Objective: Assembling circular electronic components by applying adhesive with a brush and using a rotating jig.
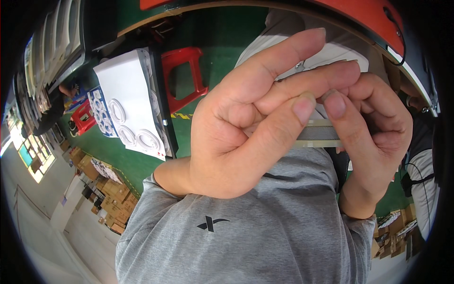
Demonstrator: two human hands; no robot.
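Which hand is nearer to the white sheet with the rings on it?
Left. The left hand is to the right of the white sheet, apart from it; the right hand is farther right, beyond the left.

1. From my end I see a grey T-shirt [283,236] below the grip, its cloth finely flecked and creased in soft folds.
2. A black mark [213,224] sits on it, below and left of the grip: slanted strokes crossing, one drawn into a thin tail.
3. The left sleeve [142,201], lower left of the grip, is short and grey; the right sleeve [362,236], lower right, matches.
4. The left hand [236,137] and right hand [371,128] are bare, their thumbnails [303,111] rounded.
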